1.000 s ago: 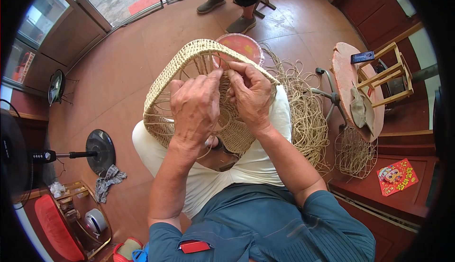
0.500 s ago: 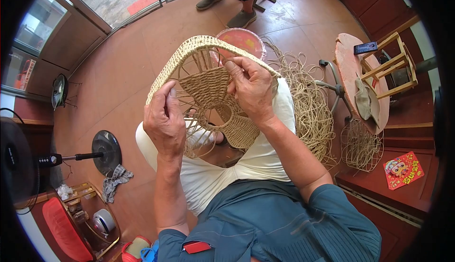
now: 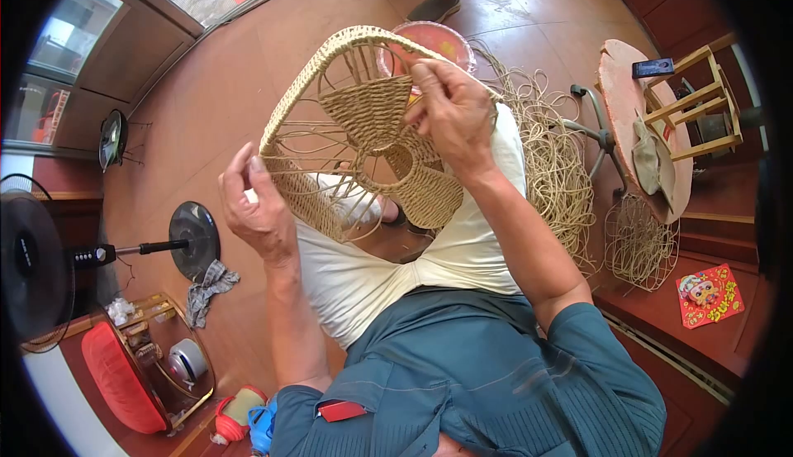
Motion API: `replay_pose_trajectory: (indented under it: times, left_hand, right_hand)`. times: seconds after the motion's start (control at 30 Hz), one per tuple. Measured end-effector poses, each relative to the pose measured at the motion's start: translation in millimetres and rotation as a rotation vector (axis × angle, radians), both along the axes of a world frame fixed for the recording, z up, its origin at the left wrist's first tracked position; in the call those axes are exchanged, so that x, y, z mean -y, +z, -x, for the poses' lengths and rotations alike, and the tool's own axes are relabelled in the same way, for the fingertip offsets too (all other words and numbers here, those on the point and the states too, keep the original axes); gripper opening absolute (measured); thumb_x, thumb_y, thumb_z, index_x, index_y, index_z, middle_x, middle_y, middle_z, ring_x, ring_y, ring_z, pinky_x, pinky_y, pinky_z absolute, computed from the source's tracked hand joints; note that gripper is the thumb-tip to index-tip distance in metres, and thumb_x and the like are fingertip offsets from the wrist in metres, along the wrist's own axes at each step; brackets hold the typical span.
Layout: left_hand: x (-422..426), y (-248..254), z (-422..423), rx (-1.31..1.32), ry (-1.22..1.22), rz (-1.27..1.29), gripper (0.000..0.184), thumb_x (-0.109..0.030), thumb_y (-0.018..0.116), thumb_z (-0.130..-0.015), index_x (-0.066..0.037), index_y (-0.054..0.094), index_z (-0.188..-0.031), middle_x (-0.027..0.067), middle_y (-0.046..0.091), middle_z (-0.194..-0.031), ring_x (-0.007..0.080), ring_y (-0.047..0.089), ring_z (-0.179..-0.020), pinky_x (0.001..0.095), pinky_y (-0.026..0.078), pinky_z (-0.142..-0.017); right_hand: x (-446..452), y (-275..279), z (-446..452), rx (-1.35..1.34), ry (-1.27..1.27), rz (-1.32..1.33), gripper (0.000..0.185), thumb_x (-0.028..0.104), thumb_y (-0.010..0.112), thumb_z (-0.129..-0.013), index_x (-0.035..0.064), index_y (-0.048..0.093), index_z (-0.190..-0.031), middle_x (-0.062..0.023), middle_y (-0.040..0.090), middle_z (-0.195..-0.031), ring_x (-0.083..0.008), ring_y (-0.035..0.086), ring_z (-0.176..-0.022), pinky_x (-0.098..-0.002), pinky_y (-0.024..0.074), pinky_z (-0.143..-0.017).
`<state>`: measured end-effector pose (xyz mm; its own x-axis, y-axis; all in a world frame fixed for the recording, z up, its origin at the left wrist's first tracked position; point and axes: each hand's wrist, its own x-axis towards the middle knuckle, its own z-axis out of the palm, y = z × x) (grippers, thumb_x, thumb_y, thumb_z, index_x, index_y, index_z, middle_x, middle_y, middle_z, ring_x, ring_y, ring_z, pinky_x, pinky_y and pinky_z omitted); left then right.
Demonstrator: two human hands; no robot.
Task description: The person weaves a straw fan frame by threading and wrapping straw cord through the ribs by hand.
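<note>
A partly woven frame of tan cord [image 3: 369, 110] with a pale braided rim rests tilted across my lap. Its woven panels fan out around a round opening, and bare spokes show at the left. My left hand [image 3: 263, 209] is just beside the rim's left side, with thumb and index finger apart and nothing visible between them. At the right woven panel, my right hand [image 3: 456, 118] is closed in a pinch, thumb against curled fingers. What lies between those fingertips is hidden.
A large heap of loose cord [image 3: 549, 176] lies right of my leg. Behind the frame stands a pink basin [image 3: 446, 40]. A round table [image 3: 611, 85] holds a phone [image 3: 652, 68] and a small wooden stool [image 3: 702, 93]. Another person's shoes [image 3: 434, 8] show ahead. A fan [image 3: 194, 238] is at left.
My left hand has come off the rim, moving left, and its fingers have spread. My right hand stays pinched by the woven panel. The whole view has shifted slightly.
</note>
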<state>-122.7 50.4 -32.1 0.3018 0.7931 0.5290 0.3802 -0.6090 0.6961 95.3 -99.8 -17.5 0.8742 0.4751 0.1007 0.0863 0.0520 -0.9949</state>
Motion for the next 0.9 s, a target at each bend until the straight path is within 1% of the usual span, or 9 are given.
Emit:
replay_pose_trajectory:
  times: [0.1, 0.13, 0.23, 0.27, 0.4, 0.5, 0.6, 0.73, 0.9]
  left_hand:
    - [5, -10, 33, -0.135, 0.066, 0.126, 0.032, -0.022, 0.062, -0.118, 0.002, 0.076, -0.135, 0.015, 0.076, -0.133, 0.0245, 0.072, -0.121, 0.0387, 0.055, -0.105]
    - [10, -13, 43, -0.183, 0.061, 0.153, 0.036, -0.026, 0.06, -0.118, 0.0, 0.075, -0.137, 0.0156, 0.073, -0.138, 0.0287, 0.068, -0.129, 0.042, 0.052, -0.112]
    - [12, -32, 65, -0.287, -0.021, 0.035, 0.035, -0.024, 0.063, -0.115, -0.002, 0.075, -0.14, 0.0143, 0.073, -0.141, 0.0322, 0.066, -0.134, 0.0446, 0.051, -0.115]
    - [15, -36, 69, -0.338, -0.023, -0.002, 0.035, -0.022, 0.066, -0.113, -0.002, 0.075, -0.14, 0.0145, 0.072, -0.143, 0.0333, 0.064, -0.137, 0.0463, 0.049, -0.118]
    - [22, -42, 64, -0.495, -0.026, -0.179, 0.044, -0.019, 0.074, -0.104, -0.003, 0.073, -0.145, 0.014, 0.068, -0.152, 0.0352, 0.059, -0.146, 0.0502, 0.043, -0.126]
    - [24, -42, 63, -0.546, -0.033, -0.219, 0.055, -0.02, 0.079, -0.099, -0.004, 0.069, -0.151, 0.0131, 0.065, -0.156, 0.0351, 0.056, -0.149, 0.0517, 0.039, -0.129]
    - [27, -44, 62, -0.611, -0.002, -0.268, 0.064, -0.021, 0.082, -0.096, -0.005, 0.065, -0.156, 0.0126, 0.064, -0.157, 0.0355, 0.054, -0.151, 0.052, 0.036, -0.13]
    - [32, -44, 58, -0.634, 0.045, -0.286, 0.071, -0.021, 0.084, -0.094, -0.008, 0.061, -0.16, 0.0127, 0.064, -0.158, 0.0356, 0.052, -0.153, 0.052, 0.034, -0.131]
    - [14, -29, 43, -0.339, -0.104, 0.048, 0.059, -0.022, 0.077, -0.103, -0.006, 0.062, -0.157, 0.0184, 0.075, -0.134, 0.0401, 0.07, -0.124, 0.0519, 0.052, -0.11]
  right_hand:
    - [17, -2, 4, 0.175, -0.08, -0.128, 0.023, 0.019, 0.068, -0.116, 0.0018, 0.081, -0.123, -0.005, 0.079, -0.088, -0.0068, 0.068, -0.061, -0.0266, 0.0516, -0.054]
    - [26, -2, 2, 0.256, -0.078, -0.073, 0.019, 0.012, 0.067, -0.114, 0.0046, 0.082, -0.122, -0.0079, 0.081, -0.104, -0.0131, 0.074, -0.078, -0.0307, 0.0578, -0.068]
    - [24, -2, -22, 0.843, -0.198, -0.051, 0.021, 0.005, 0.067, -0.109, 0.007, 0.082, -0.124, -0.0091, 0.082, -0.112, -0.024, 0.077, -0.101, -0.0397, 0.0596, -0.09]
    - [27, 6, -28, 0.961, -0.183, 0.07, 0.029, 0.003, 0.068, -0.102, 0.0074, 0.079, -0.128, -0.0108, 0.08, -0.123, -0.0329, 0.072, -0.119, -0.0465, 0.0552, -0.105]
    - [14, 13, -44, 0.983, -0.039, 0.186, 0.035, 0.007, 0.071, -0.099, 0.0112, 0.078, -0.134, -0.0138, 0.075, -0.131, -0.0366, 0.071, -0.122, -0.0484, 0.0553, -0.108]
    - [-3, 3, -56, 0.976, 0.06, 0.186, 0.033, 0.008, 0.073, -0.1, 0.011, 0.079, -0.132, -0.0152, 0.077, -0.126, -0.0382, 0.073, -0.119, -0.0482, 0.0569, -0.105]
    - [-16, -11, -76, 0.94, 0.135, 0.173, 0.033, 0.009, 0.076, -0.104, 0.0087, 0.077, -0.137, -0.0137, 0.075, -0.126, -0.0318, 0.077, -0.113, -0.0422, 0.0623, -0.1]
    - [-18, -13, -81, 0.776, 0.113, 0.079, 0.026, 0.007, 0.078, -0.1, 0.0085, 0.082, -0.126, -0.0138, 0.077, -0.11, -0.0351, 0.077, -0.103, -0.0425, 0.0618, -0.092]
    - [-1, 2, -87, 0.657, 0.042, -0.013, 0.028, 0.005, 0.078, -0.1, 0.0089, 0.082, -0.127, -0.0086, 0.077, -0.11, -0.0233, 0.079, -0.099, -0.0378, 0.0617, -0.093]
